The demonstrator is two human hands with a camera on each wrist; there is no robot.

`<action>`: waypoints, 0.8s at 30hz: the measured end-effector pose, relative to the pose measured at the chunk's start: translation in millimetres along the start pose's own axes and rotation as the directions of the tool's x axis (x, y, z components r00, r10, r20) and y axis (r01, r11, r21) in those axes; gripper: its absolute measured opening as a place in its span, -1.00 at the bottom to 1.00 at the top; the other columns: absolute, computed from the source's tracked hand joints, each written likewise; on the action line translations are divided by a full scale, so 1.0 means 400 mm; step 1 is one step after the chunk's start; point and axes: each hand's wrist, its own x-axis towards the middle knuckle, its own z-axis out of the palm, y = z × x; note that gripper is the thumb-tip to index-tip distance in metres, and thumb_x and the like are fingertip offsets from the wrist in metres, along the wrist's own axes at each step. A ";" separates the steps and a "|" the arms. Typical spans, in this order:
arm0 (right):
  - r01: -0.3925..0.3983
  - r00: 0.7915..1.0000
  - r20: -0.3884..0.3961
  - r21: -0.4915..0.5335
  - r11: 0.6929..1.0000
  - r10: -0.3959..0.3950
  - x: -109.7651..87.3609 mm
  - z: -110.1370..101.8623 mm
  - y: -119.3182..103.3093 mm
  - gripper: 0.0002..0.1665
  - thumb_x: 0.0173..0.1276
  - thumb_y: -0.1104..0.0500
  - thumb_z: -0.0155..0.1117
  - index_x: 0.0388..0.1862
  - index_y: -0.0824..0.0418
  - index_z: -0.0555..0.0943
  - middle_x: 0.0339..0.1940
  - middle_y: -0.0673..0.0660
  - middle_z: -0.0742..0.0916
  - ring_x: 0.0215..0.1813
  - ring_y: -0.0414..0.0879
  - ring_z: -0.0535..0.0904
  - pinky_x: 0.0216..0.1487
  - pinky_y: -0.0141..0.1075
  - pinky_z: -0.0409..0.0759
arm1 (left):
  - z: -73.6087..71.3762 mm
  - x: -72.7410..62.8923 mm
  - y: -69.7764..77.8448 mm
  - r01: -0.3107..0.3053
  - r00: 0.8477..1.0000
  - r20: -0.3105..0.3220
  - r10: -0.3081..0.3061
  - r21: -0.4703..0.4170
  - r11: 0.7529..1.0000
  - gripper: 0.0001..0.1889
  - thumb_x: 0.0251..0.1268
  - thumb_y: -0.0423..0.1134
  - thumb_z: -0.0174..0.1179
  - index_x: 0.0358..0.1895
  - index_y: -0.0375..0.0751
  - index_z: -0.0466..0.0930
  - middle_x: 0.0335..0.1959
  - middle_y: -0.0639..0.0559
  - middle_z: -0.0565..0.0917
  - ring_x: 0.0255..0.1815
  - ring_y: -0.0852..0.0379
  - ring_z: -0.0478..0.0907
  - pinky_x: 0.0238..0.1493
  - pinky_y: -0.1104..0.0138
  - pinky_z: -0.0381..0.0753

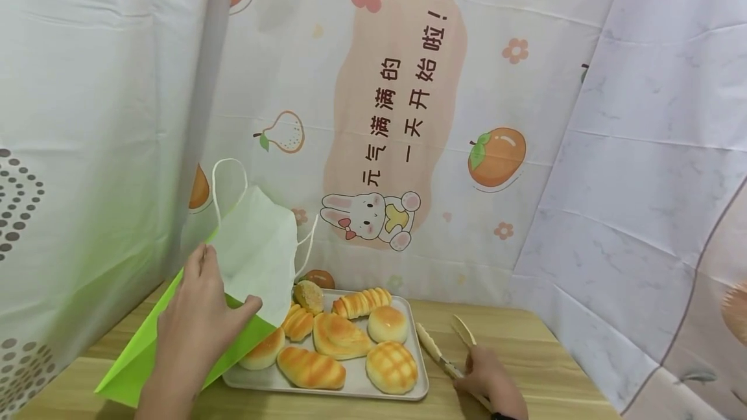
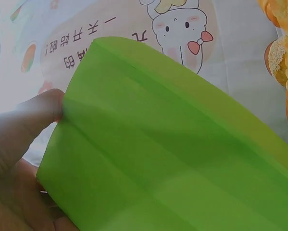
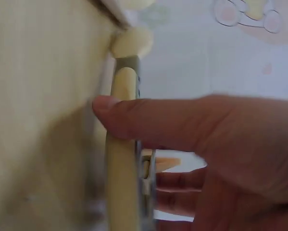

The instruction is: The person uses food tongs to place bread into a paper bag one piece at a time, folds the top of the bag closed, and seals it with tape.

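Note:
My left hand [image 1: 195, 323] grips a bright green paper bag [image 2: 158, 134] by its side edge, thumb on one face and fingers on the other. The bag leans, its white inner face [image 1: 259, 251] and string handles showing, and overlaps the tray's left end. In my right hand [image 1: 490, 381] is a pair of tongs [image 3: 122, 183] with cream-coloured arms, the thumb lying across one arm. Their tips are spread apart over the table, just right of the tray. Nothing sits between the tips.
A pale tray [image 1: 423, 384] on the wooden table [image 1: 548, 368] bears several breads, among them a grid-topped bun [image 1: 391, 367], a round bun [image 1: 388, 324] and a spiral roll [image 1: 362, 303]. Printed curtain [image 1: 280, 63] hangs close behind and along both sides.

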 end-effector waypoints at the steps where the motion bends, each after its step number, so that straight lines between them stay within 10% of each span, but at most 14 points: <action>1: 0.012 1.000 -0.005 0.029 1.000 -0.012 -0.001 -0.008 -0.002 -0.56 -0.05 0.30 0.58 -0.34 0.35 0.46 -0.37 0.23 0.52 -0.30 0.08 0.45 -0.26 -0.10 0.52 | 0.000 0.000 0.000 -0.002 1.000 0.000 0.002 0.002 1.000 0.15 0.04 -0.01 0.46 0.50 -0.67 -0.01 0.51 -0.52 0.09 0.06 -0.56 0.50 -0.55 -0.11 0.55; 8: 0.132 0.989 0.042 0.141 0.981 -0.140 -0.032 -0.115 -0.069 0.00 -0.02 0.27 0.61 0.35 0.48 0.28 0.08 0.50 0.58 0.15 0.39 0.50 0.15 0.28 0.47 | 0.000 0.003 -0.001 -0.017 1.000 -0.010 0.017 0.009 1.000 0.13 0.05 -0.01 0.45 0.50 -0.66 0.00 0.50 -0.52 0.12 0.04 -0.57 0.51 -0.57 -0.08 0.55; 14: 0.044 0.935 0.339 0.172 0.984 -0.102 -0.073 -0.163 -0.165 0.26 -0.03 0.23 0.61 0.61 0.29 0.14 0.46 0.51 0.40 0.48 0.45 0.24 0.37 0.36 0.19 | -0.002 0.005 -0.002 -0.019 1.000 -0.015 0.019 0.005 1.000 0.11 0.05 -0.02 0.44 0.50 -0.65 0.02 0.50 -0.51 0.13 0.05 -0.57 0.51 -0.57 -0.07 0.54; 18: 0.010 0.902 0.427 0.132 0.991 -0.066 -0.076 -0.150 -0.206 0.04 -0.10 0.24 0.60 0.43 0.31 0.38 0.28 0.33 0.59 0.28 0.23 0.50 0.29 0.15 0.41 | -0.002 0.004 -0.003 -0.026 1.000 -0.004 0.026 0.001 1.000 0.10 0.06 -0.03 0.44 0.49 -0.66 0.03 0.49 -0.51 0.13 -0.01 -0.54 0.54 -0.59 -0.04 0.53; 24: -0.001 0.908 0.419 0.075 0.997 -0.030 -0.080 -0.119 -0.227 -0.46 -0.16 0.23 0.53 -0.14 0.23 0.52 -0.26 0.08 0.62 -0.25 -0.02 0.50 -0.19 -0.18 0.51 | 0.001 0.001 -0.002 -0.043 0.999 0.004 0.043 -0.003 0.999 0.06 0.07 -0.04 0.43 0.48 -0.65 0.07 0.47 -0.50 0.15 -0.08 -0.48 0.58 -0.58 -0.04 0.53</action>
